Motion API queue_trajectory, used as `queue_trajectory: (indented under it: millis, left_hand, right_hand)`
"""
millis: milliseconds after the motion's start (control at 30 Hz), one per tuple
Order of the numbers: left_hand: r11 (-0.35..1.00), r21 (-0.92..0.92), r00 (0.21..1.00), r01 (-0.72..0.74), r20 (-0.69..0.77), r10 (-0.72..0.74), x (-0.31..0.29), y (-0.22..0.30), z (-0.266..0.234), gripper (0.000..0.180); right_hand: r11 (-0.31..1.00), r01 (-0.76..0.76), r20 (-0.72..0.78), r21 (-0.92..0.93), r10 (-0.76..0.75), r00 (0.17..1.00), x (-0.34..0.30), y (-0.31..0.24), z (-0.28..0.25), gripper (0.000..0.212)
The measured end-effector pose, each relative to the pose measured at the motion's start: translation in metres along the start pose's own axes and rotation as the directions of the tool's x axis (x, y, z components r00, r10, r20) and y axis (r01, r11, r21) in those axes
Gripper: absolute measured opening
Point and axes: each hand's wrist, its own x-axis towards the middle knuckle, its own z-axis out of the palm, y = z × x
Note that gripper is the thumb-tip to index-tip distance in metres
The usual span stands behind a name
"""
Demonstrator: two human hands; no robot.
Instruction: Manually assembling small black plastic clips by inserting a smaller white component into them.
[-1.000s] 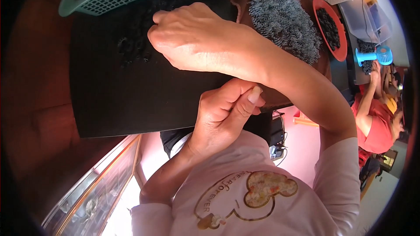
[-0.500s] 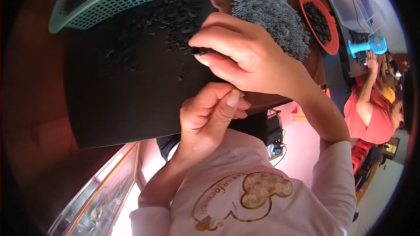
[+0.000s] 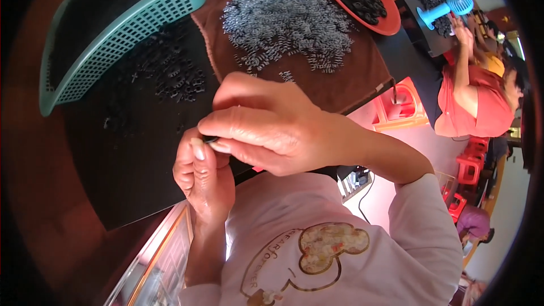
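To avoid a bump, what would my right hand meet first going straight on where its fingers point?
Most likely the left hand, which is right by the small black part pinched in the right hand; whether the hands touch is unclear.

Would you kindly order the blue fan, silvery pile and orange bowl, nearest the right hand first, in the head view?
1. Silvery pile, directly beyond the right hand.
2. Orange bowl, beyond and right.
3. Blue fan, farthest right.
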Motion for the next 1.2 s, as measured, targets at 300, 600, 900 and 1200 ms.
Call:
queue_trajectory:
  millis: [300, 600, 900, 1200]
  left_hand:
    - [0.993, 0.104, 0.996, -0.063, 0.076, 0.055, -0.001, -0.001, 0.001, 0.028]
    - [0.982, 0.174, 0.990, -0.070, 0.133, 0.046, 0.004, -0.002, 0.001, 0.028]
    - [0.984, 0.173, 0.991, -0.050, 0.131, 0.027, 0.002, 0.000, -0.001, 0.028]
    - [0.985, 0.172, 0.990, -0.016, 0.142, -0.009, 0.004, 0.000, -0.002, 0.031]
  right_hand:
    - [0.998, -0.055, 0.108, 0.015, 0.053, 0.993, -0.013, -0.010, -0.020, 0.022]
    - [0.752, -0.027, 0.245, -0.659, 0.249, 0.937, -0.022, 0.032, -0.105, 0.007]
    - [0.597, 0.132, 0.362, -0.791, 0.284, 0.888, -0.007, 0.050, -0.096, 0.009]
    - [0.884, -0.196, 0.169, -0.424, 0.290, 0.942, -0.009, 0.047, -0.095, 0.005]
